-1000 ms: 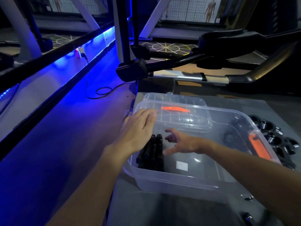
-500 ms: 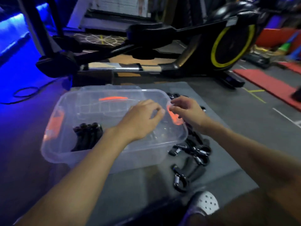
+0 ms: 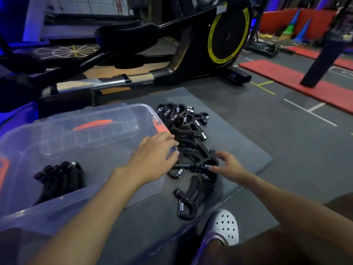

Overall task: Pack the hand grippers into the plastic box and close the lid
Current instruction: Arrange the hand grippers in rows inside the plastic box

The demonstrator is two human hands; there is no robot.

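A clear plastic box (image 3: 23,211) with orange latches stands on a grey mat at the left. Several black hand grippers (image 3: 61,178) lie stacked inside it at its left end. Its clear lid (image 3: 91,131) with an orange handle leans behind the box. A pile of black hand grippers (image 3: 189,134) with steel springs lies on the mat just right of the box. My left hand (image 3: 154,157) reaches over the box's right rim, fingers extended toward the pile, holding nothing. My right hand (image 3: 227,165) hovers with spread fingers touching the pile's near part.
A black and yellow exercise machine (image 3: 227,33) stands behind the mat. A foot in a white clog (image 3: 223,228) rests at the mat's near edge. Red mats (image 3: 286,77) lie on the floor at the right. A dark post (image 3: 324,54) stands at the far right.
The view has swung from the box's left side to the pile. Both hands have left the box's inside and reached right and down onto the loose hand grippers.
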